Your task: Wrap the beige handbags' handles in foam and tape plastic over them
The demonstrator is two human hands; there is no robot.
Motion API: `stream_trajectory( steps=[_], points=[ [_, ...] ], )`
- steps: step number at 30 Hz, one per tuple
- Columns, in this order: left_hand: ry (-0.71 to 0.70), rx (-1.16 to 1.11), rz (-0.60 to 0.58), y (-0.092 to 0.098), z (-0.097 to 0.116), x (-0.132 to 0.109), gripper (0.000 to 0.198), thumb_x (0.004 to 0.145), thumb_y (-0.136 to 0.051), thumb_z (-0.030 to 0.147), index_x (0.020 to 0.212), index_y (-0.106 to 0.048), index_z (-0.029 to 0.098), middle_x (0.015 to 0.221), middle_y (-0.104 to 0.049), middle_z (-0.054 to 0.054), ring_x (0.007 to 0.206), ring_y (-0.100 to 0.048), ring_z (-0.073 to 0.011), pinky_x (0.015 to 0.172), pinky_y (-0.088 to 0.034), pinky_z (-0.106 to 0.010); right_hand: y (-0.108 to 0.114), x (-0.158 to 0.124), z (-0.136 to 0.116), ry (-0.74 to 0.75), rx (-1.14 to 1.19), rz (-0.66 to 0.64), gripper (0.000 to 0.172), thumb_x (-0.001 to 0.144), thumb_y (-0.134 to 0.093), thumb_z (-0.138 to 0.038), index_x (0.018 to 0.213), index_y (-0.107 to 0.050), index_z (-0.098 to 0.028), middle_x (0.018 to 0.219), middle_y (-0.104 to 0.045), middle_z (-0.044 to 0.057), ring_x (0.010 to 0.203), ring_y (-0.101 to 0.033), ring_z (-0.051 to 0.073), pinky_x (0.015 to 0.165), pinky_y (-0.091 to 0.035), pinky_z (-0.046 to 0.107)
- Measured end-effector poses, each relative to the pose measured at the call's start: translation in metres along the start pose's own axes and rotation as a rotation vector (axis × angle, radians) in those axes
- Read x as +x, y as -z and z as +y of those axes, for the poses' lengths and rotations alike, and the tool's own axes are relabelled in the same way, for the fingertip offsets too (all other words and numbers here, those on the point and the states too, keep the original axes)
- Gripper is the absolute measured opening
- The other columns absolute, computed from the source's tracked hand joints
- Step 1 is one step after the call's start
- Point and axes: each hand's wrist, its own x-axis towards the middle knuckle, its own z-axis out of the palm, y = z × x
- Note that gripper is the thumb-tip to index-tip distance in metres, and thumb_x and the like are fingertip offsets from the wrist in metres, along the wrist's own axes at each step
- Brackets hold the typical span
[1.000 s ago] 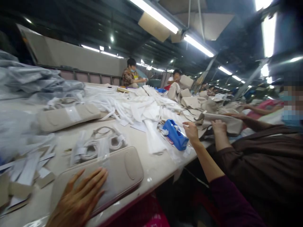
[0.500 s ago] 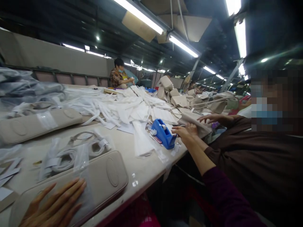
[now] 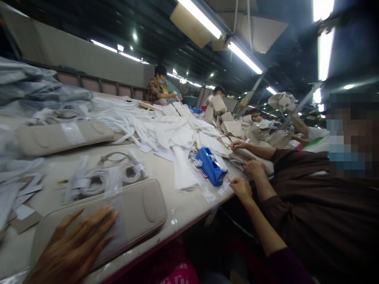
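Observation:
My left hand [image 3: 75, 248] lies flat with fingers spread on a beige padded panel [image 3: 142, 209] wrapped in clear film, at the near table edge. My right hand [image 3: 241, 188], in a purple sleeve, reaches out to the right. Its fingers are pinched together just right of the blue tape dispenser [image 3: 211, 165], and what they pinch is too small to make out. A co-worker's hand [image 3: 254, 167], in a brown sleeve, is close beside my right hand.
White bagged cords [image 3: 103, 177] lie behind the panel. A second beige panel [image 3: 59, 136] sits far left, and a heap of white strips [image 3: 166, 130] covers the table's middle. Paper scraps [image 3: 20, 197] are at the left. Other people work at the far end.
My right hand has drawn back from the tape dispenser toward the table edge, with its fingers pinched. My left hand stays flat on the panel. The co-worker's hands have shifted.

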Motion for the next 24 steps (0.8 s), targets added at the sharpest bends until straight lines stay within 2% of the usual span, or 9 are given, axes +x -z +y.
stream_trajectory(
  steps=[3,5,7,9,11,13,16,20,24],
  points=[
    [-0.032,0.083,-0.117,0.014,0.011,0.000,0.042,0.089,-0.054,0.021,0.130,-0.054,0.024,0.128,-0.062,-0.004,0.119,-0.056,-0.0195,0.120,-0.015,-0.042,0.006,-0.023,-0.050,0.277,-0.061,-0.128,0.008,0.067,-0.061,-0.022,0.061,-0.066,-0.025,0.070,-0.065,0.004,0.073,-0.058,0.023,0.067,-0.040,0.033],
    [0.045,0.057,-0.145,0.022,0.017,0.003,0.035,0.092,-0.051,0.020,0.127,-0.056,0.021,0.127,-0.062,-0.007,0.122,-0.053,-0.0192,0.119,-0.015,-0.044,0.002,-0.040,-0.103,0.742,-0.104,-0.277,0.012,0.076,-0.058,-0.023,0.069,-0.068,-0.024,0.076,-0.066,0.004,0.076,-0.057,0.021,0.073,-0.039,0.033],
    [0.098,0.031,-0.193,0.026,0.022,0.006,0.034,0.094,-0.050,0.022,0.128,-0.055,0.019,0.126,-0.062,-0.008,0.125,-0.051,-0.0200,0.118,-0.016,-0.046,-0.008,-0.061,-0.164,1.125,-0.077,-0.427,0.020,0.081,-0.053,-0.016,0.066,-0.064,-0.021,0.071,-0.063,0.003,0.075,-0.054,0.018,0.074,-0.036,0.031],
    [0.138,0.018,-0.225,0.027,0.024,0.006,0.035,0.094,-0.051,0.025,0.128,-0.054,0.019,0.125,-0.062,-0.008,0.127,-0.048,-0.0222,0.118,-0.016,-0.049,-0.024,-0.085,-0.224,1.415,-0.078,-0.600,0.022,0.080,-0.053,-0.007,0.066,-0.064,-0.020,0.069,-0.062,0.001,0.076,-0.053,0.015,0.077,-0.032,0.030],
    [0.177,0.017,-0.238,0.029,0.026,0.005,0.036,0.093,-0.053,0.028,0.128,-0.055,0.021,0.124,-0.062,-0.007,0.129,-0.044,-0.0250,0.117,-0.016,-0.053,-0.044,-0.107,-0.273,1.617,-0.117,-0.743,0.021,0.077,-0.055,-0.001,0.067,-0.064,-0.018,0.070,-0.064,0.000,0.078,-0.053,0.014,0.079,-0.029,0.029],
    [0.205,0.017,-0.230,0.030,0.027,0.005,0.036,0.092,-0.054,0.030,0.127,-0.057,0.024,0.123,-0.061,-0.007,0.131,-0.041,-0.0272,0.116,-0.016,-0.055,-0.067,-0.121,-0.310,1.743,-0.198,-0.832,0.021,0.073,-0.056,0.000,0.068,-0.065,-0.018,0.071,-0.065,-0.001,0.078,-0.053,0.013,0.081,-0.026,0.030],
    [0.226,0.011,-0.203,0.030,0.026,0.004,0.035,0.091,-0.056,0.031,0.125,-0.059,0.026,0.120,-0.061,-0.006,0.131,-0.037,-0.0286,0.115,-0.017,-0.055,-0.100,-0.131,-0.340,1.839,-0.326,-0.855,0.020,0.071,-0.057,-0.002,0.068,-0.068,-0.018,0.069,-0.066,-0.001,0.070,-0.052,0.012,0.081,-0.023,0.033],
    [0.262,0.015,-0.189,0.030,0.025,0.002,0.035,0.090,-0.058,0.034,0.123,-0.060,0.028,0.119,-0.059,-0.008,0.129,-0.036,-0.0299,0.112,-0.019,-0.057,-0.122,-0.134,-0.355,1.855,-0.444,-0.809,0.014,0.071,-0.060,-0.008,0.068,-0.070,-0.018,0.068,-0.067,0.002,0.067,-0.055,0.014,0.081,-0.023,0.034],
    [0.270,0.049,-0.147,0.029,0.026,0.001,0.036,0.087,-0.061,0.035,0.123,-0.060,0.028,0.135,-0.050,-0.009,0.129,-0.034,-0.0311,0.110,-0.021,-0.058,-0.120,-0.140,-0.359,1.885,-0.491,-0.758,0.013,0.073,-0.059,-0.011,0.071,-0.071,-0.017,0.069,-0.067,0.005,0.068,-0.056,0.016,0.082,-0.024,0.036]
  ],
)
